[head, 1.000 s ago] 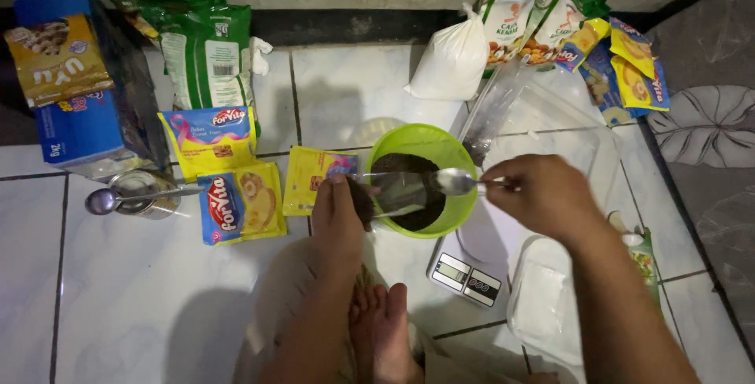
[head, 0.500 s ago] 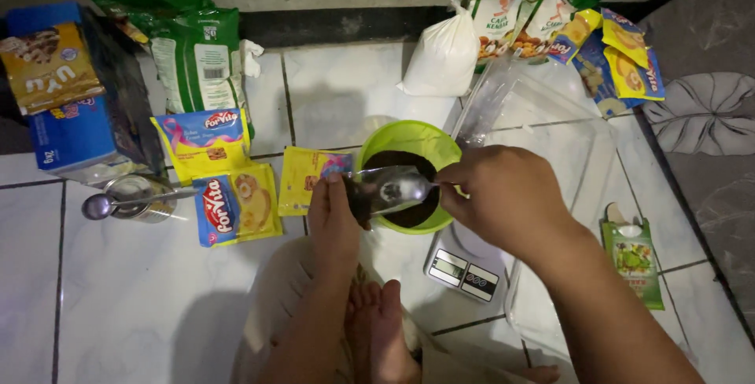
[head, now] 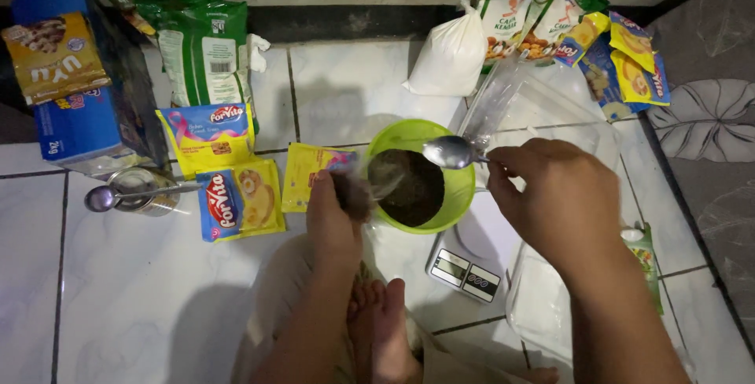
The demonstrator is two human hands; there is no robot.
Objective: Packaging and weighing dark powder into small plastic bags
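A lime green bowl [head: 464,187] with dark brown powder in it stands on a small digital scale [head: 464,272] on the white tiled floor. My right hand [head: 554,195] holds a metal spoon [head: 448,151] over the bowl's right rim, its bowl turned up. My left hand [head: 334,215] grips a clear plastic bag [head: 370,187] of the dark powder, tilted over the bowl's left edge. My bare feet [head: 381,329] lie just below the bowl.
Yellow sachets [head: 236,195] lie left of the bowl, beside a small tin with a spoon [head: 138,191]. A blue box [head: 82,109] and green bag [head: 204,50] stand at the back left. A white bag [head: 450,58], more packets [head: 582,34] and clear plastic containers [head: 550,117] are at the right.
My right hand has lifted the spoon from inside the bowl up to its right rim. The left hand keeps the bag tilted at the bowl's left edge.
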